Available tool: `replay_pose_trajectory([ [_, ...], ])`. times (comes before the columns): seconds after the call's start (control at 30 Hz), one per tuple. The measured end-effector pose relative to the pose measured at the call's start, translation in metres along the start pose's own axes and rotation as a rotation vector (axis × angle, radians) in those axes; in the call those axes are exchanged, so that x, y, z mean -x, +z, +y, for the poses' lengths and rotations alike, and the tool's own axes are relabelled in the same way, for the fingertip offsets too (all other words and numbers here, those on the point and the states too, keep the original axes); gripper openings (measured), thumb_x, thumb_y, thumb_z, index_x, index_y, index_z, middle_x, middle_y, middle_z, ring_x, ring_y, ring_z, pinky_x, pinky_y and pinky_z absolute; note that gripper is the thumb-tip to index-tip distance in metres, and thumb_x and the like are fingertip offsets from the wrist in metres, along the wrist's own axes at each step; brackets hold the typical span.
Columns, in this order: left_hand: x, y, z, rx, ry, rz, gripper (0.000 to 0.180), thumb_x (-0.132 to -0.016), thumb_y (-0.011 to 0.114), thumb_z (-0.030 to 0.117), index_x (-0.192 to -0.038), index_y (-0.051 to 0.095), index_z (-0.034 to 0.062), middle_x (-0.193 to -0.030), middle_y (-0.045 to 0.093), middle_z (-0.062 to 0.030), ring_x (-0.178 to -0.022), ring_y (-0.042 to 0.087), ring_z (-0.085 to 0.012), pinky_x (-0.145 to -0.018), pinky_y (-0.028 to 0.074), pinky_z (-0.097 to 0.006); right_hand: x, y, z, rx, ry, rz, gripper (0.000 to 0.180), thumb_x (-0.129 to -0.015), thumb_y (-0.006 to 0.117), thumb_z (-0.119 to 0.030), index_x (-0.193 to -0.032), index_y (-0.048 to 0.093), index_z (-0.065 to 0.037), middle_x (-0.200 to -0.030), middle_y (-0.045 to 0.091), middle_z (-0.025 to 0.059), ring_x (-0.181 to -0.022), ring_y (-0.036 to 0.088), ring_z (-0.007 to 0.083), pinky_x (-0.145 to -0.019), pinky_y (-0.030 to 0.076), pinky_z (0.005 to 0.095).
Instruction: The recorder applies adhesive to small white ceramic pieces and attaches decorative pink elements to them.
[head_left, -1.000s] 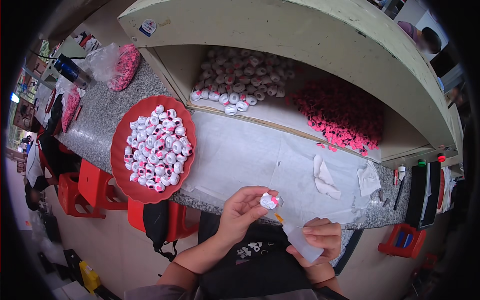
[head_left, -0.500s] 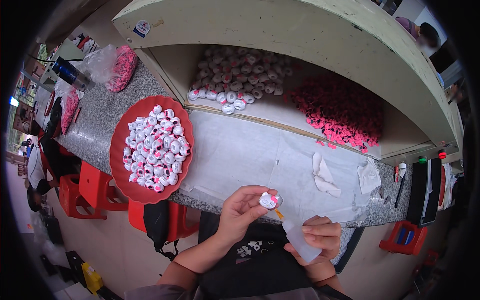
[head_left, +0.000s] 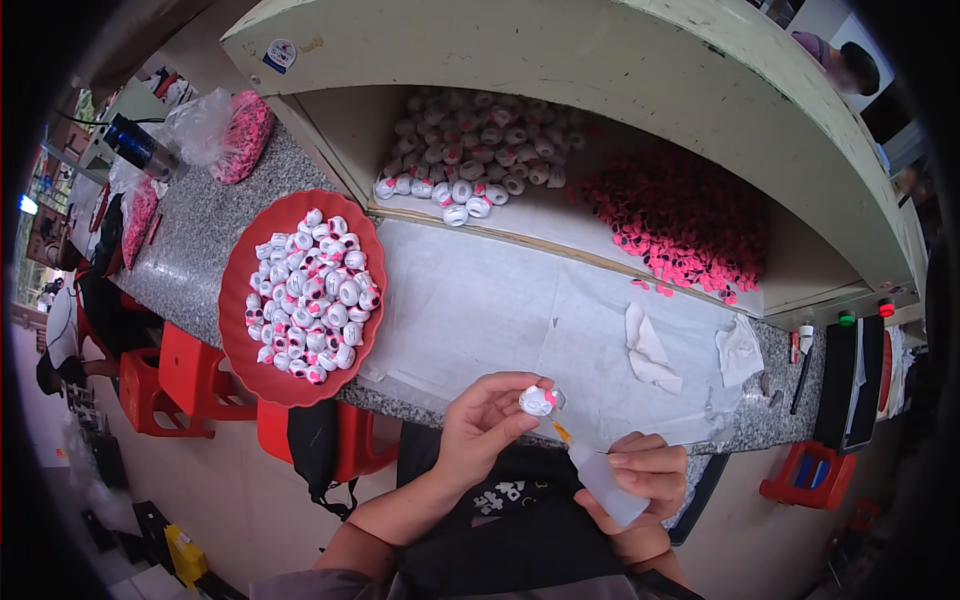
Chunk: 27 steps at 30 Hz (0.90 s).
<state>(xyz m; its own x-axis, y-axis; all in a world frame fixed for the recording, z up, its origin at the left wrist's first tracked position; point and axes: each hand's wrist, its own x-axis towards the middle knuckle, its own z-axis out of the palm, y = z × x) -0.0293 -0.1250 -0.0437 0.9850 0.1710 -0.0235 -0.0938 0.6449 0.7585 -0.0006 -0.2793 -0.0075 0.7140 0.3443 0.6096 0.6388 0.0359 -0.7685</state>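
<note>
White ball [head_left: 537, 401] sits pinched in the left hand [head_left: 483, 428] fingertips, right of the red plate [head_left: 250, 345]. Right hand [head_left: 640, 480] wraps a squeeze bottle [head_left: 600, 478], nozzle seemingly touching; a gentle, steady squeeze would suit.

We look down at our left hand [head_left: 487, 425] pinching a small white ball [head_left: 537, 401] while our right hand [head_left: 645, 478] tilts a clear squeeze bottle [head_left: 600, 475], its orange tip just beside the ball; a red tray [head_left: 243, 345] of similar balls sits on the granite counter [head_left: 200, 235] to the left
</note>
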Motion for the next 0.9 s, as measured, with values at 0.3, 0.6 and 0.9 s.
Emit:
replay_pose_trajectory([
  [0.3, -0.0009, -0.0049, -0.0013, -0.301, 0.161, -0.080, 0.028, -0.072, 0.054, -0.004, -0.100, 0.048, -0.0013, -0.102, 0.048, -0.0144, -0.095, 0.047, -0.0197, -0.082, 0.038, -0.030, 0.0006, 0.0050, 0.0029, -0.044, -0.010, 0.048, 0.046, -0.047, 0.078, -0.002, -0.084, 0.050, -0.005, -0.085, 0.052, 0.0100, -0.061, 0.053, 0.0207, -0.048, 0.043, 0.0284],
  [0.6, 0.0005, -0.0063, -0.0033, -0.316, 0.129, -0.055, 0.028, -0.072, 0.054, -0.005, -0.099, 0.049, -0.0013, -0.102, 0.048, -0.0144, -0.095, 0.047, -0.0195, -0.082, 0.038, -0.029, -0.0010, 0.0011, 0.0004, -0.010, -0.011, 0.032, 0.043, -0.048, 0.078, -0.004, -0.083, 0.052, -0.004, -0.082, 0.053, 0.0100, -0.057, 0.053, 0.0198, -0.046, 0.044, 0.0279],
  [0.9, -0.0014, -0.0063, -0.0012, -0.262, 0.133, -0.028, 0.029, -0.072, 0.052, -0.008, -0.100, 0.048, -0.0030, -0.104, 0.048, -0.0149, -0.099, 0.046, -0.0206, -0.086, 0.036, -0.031, -0.0080, -0.0030, 0.0041, -0.014, 0.059, 0.058, 0.040, -0.052, 0.075, -0.005, -0.082, 0.048, -0.005, -0.082, 0.049, 0.0102, -0.062, 0.052, 0.0177, -0.052, 0.043, 0.0256],
])
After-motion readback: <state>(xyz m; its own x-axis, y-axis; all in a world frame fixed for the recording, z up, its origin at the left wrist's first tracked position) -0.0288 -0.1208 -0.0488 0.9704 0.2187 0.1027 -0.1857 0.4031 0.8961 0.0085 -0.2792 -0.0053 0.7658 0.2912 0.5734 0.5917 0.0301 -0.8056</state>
